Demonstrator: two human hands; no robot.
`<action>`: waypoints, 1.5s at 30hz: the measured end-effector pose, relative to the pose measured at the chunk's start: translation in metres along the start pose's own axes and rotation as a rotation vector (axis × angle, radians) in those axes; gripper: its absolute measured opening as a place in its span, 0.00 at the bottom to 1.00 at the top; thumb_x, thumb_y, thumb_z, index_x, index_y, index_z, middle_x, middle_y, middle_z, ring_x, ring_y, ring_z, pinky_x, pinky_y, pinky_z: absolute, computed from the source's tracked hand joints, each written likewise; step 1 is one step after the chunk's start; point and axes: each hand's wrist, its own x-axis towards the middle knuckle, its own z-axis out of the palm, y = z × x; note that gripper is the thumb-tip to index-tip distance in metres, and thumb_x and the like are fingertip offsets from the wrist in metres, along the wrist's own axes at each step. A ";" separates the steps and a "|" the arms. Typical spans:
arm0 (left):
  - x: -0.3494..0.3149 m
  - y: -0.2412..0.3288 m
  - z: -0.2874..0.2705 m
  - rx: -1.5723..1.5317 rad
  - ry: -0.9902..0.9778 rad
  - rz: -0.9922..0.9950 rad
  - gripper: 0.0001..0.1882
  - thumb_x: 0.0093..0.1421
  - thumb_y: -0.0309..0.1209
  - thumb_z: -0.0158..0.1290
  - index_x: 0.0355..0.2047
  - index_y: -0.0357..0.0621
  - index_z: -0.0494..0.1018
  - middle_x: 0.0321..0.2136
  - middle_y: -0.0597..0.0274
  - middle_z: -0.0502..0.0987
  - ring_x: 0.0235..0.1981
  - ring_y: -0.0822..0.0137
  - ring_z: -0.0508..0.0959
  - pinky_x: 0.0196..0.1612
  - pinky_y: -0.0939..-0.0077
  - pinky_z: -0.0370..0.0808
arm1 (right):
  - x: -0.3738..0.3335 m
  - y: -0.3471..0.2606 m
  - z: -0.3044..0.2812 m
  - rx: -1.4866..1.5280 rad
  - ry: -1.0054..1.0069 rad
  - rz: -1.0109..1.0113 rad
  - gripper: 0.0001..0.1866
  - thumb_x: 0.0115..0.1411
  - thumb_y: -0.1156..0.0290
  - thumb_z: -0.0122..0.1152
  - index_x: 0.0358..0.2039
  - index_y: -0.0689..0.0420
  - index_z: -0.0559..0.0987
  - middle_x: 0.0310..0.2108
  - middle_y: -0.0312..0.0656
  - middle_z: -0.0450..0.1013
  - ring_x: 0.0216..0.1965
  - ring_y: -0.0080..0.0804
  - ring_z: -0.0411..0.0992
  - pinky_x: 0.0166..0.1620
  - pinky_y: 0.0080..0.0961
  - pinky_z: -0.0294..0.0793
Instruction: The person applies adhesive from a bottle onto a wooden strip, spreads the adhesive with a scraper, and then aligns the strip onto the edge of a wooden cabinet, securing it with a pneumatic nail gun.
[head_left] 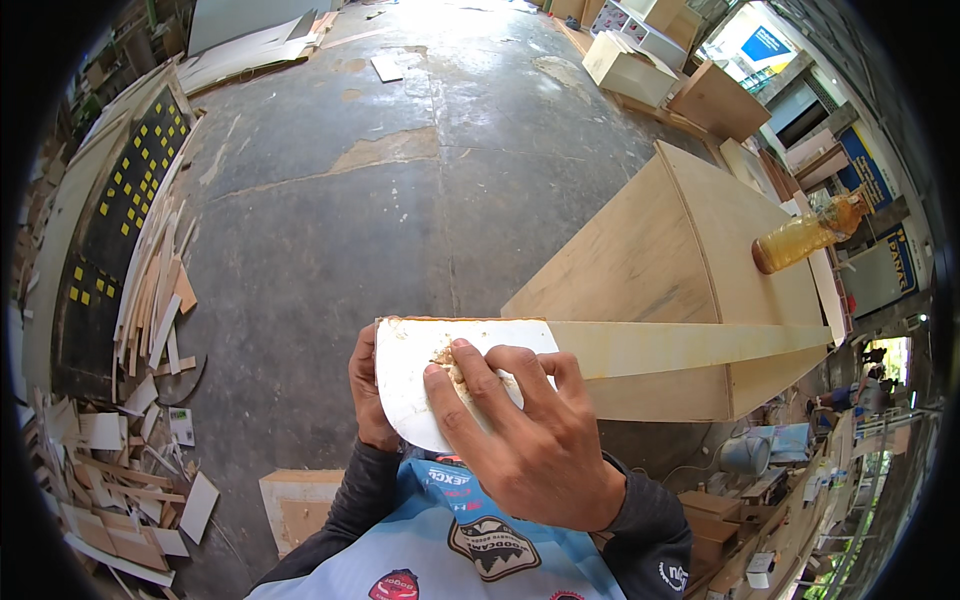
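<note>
A small white board [405, 375] with a rounded near-left corner is held in front of my chest. My left hand [372, 390] grips its left edge, with the fingers partly hidden behind it. My right hand [535, 435] lies over the board from the right, fingers apart, two fingertips on a rough brown patch [445, 362] like glue or filler. Its thumb and palm side are hidden. A long pale yellowish strip [690, 343] runs right from behind the board, across a large plywood box [640, 260].
On the plywood box stands a plastic bottle [805, 235] of amber liquid. Wood offcuts [150, 490] and a curved blade [190, 380] lie to the left, beside a black panel [135, 190] with yellow squares. A wooden block [300, 500] sits near my left forearm. Cartons [625, 65] stand far right.
</note>
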 end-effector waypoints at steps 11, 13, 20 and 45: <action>-0.008 0.005 0.023 -0.020 -0.011 0.112 0.20 0.64 0.27 0.60 0.55 0.40 0.71 0.51 0.48 0.80 0.49 0.61 0.83 0.51 0.63 0.84 | -0.006 -0.011 -0.009 0.029 -0.056 -0.048 0.21 0.58 0.67 0.62 0.49 0.64 0.81 0.47 0.58 0.80 0.43 0.39 0.74 0.40 0.35 0.71; -0.004 0.001 0.021 -0.053 -0.066 0.122 0.20 0.64 0.28 0.61 0.55 0.41 0.71 0.50 0.48 0.80 0.49 0.61 0.83 0.51 0.64 0.84 | -0.008 -0.013 -0.020 0.071 -0.079 -0.055 0.21 0.56 0.67 0.63 0.48 0.64 0.82 0.47 0.57 0.80 0.41 0.39 0.75 0.39 0.33 0.72; 0.000 0.003 0.004 -0.024 -0.110 0.109 0.32 0.56 0.34 0.70 0.58 0.39 0.69 0.53 0.46 0.79 0.52 0.59 0.82 0.55 0.63 0.82 | -0.002 0.001 -0.023 0.116 0.021 -0.028 0.19 0.57 0.70 0.63 0.48 0.64 0.83 0.45 0.58 0.80 0.41 0.39 0.74 0.38 0.34 0.70; 0.000 -0.013 -0.005 0.056 -0.032 0.054 0.16 0.70 0.28 0.52 0.57 0.40 0.71 0.52 0.48 0.80 0.51 0.60 0.83 0.54 0.65 0.84 | 0.016 0.005 -0.023 0.140 -0.008 -0.016 0.21 0.54 0.72 0.64 0.48 0.66 0.82 0.45 0.54 0.81 0.40 0.38 0.74 0.35 0.32 0.70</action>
